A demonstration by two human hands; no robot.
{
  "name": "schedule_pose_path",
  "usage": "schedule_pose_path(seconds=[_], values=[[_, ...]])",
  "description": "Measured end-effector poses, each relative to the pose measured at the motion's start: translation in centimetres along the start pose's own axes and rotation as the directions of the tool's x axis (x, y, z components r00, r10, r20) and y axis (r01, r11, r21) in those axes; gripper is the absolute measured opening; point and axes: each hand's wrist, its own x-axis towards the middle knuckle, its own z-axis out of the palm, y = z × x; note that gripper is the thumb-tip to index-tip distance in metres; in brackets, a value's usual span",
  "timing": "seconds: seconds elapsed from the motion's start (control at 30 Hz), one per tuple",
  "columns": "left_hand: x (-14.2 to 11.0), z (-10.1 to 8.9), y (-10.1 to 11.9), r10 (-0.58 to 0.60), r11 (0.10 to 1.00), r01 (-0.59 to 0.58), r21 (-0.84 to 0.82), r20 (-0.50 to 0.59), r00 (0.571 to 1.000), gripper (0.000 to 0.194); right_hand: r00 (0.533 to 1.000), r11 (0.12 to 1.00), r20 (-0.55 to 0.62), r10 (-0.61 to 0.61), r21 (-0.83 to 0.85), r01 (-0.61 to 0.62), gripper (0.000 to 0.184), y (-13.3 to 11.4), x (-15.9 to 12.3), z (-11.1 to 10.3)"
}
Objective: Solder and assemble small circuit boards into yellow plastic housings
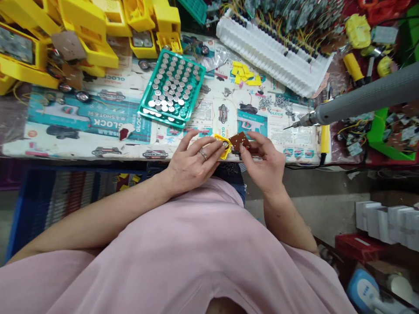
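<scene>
Close to the table's front edge, my left hand [196, 161] grips a small yellow plastic case [226, 152], fingertips pressing at a round silver coin cell [225, 144] in it. My right hand [266, 161] pinches a brown circuit board [240, 141] between thumb and fingers, right beside the case. What lies under the fingers of both hands is hidden. Beyond my left hand, a green tray [143, 107] holds many coin cells in rows. A grey electric screwdriver [347, 104] with a thin bit points in from the right.
Yellow plastic housings [88, 35] are heaped at the back left. A white rack [271, 56] of wired parts stands at the back. Small yellow pieces [244, 74] and loose screws [275, 102] lie mid-table. A green frame [386, 139] sits right; a blue crate [29, 209] is below left.
</scene>
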Motion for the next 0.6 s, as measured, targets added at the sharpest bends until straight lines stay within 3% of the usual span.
schedule_pose_path(seconds=[0.17,0.37,0.47,0.6], values=[[-0.2,0.5,-0.7,0.045,0.999,-0.045,0.006,-0.024,0.999,0.039,0.991,0.989,0.079,-0.107,-0.095,0.114,0.029,-0.8,0.1,-0.7],[-0.1,0.8,-1.3,0.097,0.994,-0.103,-0.049,-0.103,0.990,0.041,0.959,0.994,0.275,-0.075,0.098,0.050,0.035,-1.1,0.2,-2.2],[0.1,0.8,-1.3,0.136,0.990,-0.139,-0.019,-0.137,0.981,0.039,0.938,0.995,0.339,-0.069,0.089,0.041,0.030,-0.8,0.9,-2.9],[0.0,0.8,-1.4,0.137,0.990,-0.138,0.002,-0.151,0.979,0.035,0.929,0.984,0.331,-0.167,0.003,0.176,0.017,-0.2,2.9,-3.1]])
